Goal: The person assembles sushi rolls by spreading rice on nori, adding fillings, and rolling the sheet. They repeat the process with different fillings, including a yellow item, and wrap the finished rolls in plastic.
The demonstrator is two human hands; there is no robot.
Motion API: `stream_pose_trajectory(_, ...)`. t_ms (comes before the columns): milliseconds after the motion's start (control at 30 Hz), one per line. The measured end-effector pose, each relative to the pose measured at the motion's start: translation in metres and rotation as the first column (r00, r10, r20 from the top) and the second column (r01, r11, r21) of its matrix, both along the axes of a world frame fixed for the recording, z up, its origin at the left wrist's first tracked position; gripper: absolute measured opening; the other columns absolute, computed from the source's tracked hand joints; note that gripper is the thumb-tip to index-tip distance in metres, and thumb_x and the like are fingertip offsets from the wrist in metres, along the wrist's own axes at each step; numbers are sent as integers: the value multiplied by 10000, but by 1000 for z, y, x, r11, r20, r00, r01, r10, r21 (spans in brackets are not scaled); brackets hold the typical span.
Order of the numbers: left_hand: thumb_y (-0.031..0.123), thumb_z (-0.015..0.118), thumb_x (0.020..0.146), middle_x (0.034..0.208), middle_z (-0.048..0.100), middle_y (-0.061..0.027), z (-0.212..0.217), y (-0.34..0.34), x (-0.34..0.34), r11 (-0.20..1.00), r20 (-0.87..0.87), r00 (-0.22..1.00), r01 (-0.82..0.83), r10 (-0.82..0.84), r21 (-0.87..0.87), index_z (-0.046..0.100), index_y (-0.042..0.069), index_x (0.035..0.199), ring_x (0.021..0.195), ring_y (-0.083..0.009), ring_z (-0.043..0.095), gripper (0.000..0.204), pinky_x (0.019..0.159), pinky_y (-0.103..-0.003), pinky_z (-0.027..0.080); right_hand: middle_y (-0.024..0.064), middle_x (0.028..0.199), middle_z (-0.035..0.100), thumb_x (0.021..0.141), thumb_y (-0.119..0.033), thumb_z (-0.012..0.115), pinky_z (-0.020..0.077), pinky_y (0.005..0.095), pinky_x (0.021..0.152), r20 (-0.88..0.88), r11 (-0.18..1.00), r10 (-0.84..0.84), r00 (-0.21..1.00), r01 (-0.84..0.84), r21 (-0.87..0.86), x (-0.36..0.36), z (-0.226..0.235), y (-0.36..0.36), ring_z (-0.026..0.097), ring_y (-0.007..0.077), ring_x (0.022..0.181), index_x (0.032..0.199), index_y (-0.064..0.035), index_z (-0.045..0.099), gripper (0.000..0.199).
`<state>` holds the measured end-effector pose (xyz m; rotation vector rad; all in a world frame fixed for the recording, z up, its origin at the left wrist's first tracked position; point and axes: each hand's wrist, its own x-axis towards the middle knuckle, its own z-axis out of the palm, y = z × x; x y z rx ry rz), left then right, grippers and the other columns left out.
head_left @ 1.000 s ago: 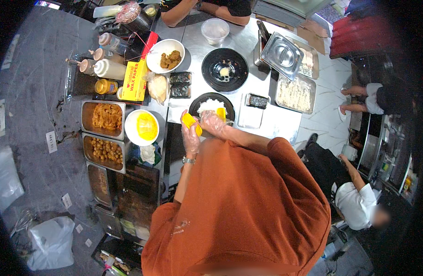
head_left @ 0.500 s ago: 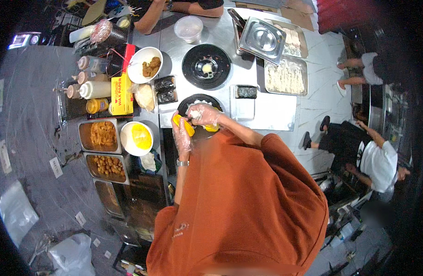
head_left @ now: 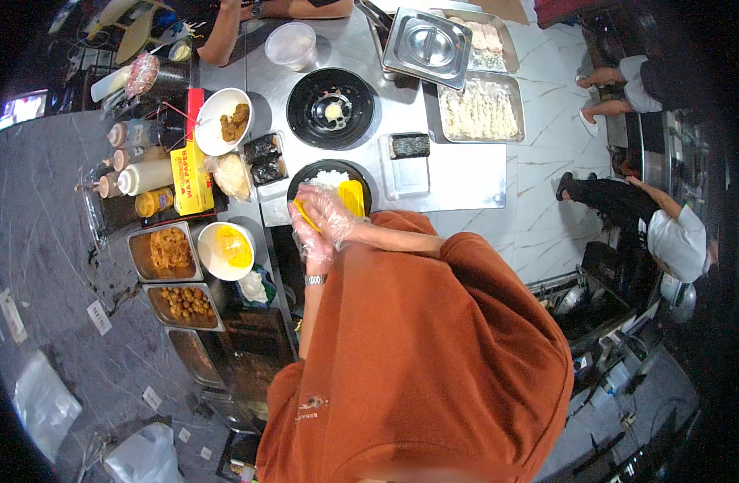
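Observation:
My left hand (head_left: 310, 243), in a clear plastic glove, holds a yellow mold (head_left: 302, 212) that looks like a small trough. My gloved right hand (head_left: 331, 214) is closed over the same mold from the right, palms facing, so most of it and anything inside is hidden. Just beyond my fingers, white rice (head_left: 330, 178) lies on a black plate (head_left: 295, 182). A second yellow mold piece (head_left: 352, 196) rests on that plate, beside my right hand.
Farther off stands another black plate (head_left: 305, 121). Clear trays hold dark wrapped pieces (head_left: 409, 146) on the right and more (head_left: 265, 158) on the left. White bowls (head_left: 212, 274), sauce bottles (head_left: 140, 178) and steel food pans (head_left: 148, 270) line the left side. A lidded steel container (head_left: 427, 47) stands back right.
My right hand has moved left from above the rice plate onto the mold in my left hand. The rice and second mold piece now show. The whole view has shifted somewhat.

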<state>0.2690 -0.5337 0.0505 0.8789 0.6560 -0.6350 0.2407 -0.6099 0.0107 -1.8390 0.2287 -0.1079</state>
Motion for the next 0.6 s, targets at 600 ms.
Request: stream_pose_trajectory(600, 517, 426, 1064, 1345, 606, -127, -23, 3, -13, 970, -59, 974, -224, 219, -93, 501, 111, 1413, 1205, -295, 600, 540, 1069, -467, 474, 154, 1707, 104, 1088, -387, 274, 31, 520, 1267, 23, 891, -351, 936, 326, 316, -6, -30, 74, 59, 364, 1573, 1624, -86, 202, 619)
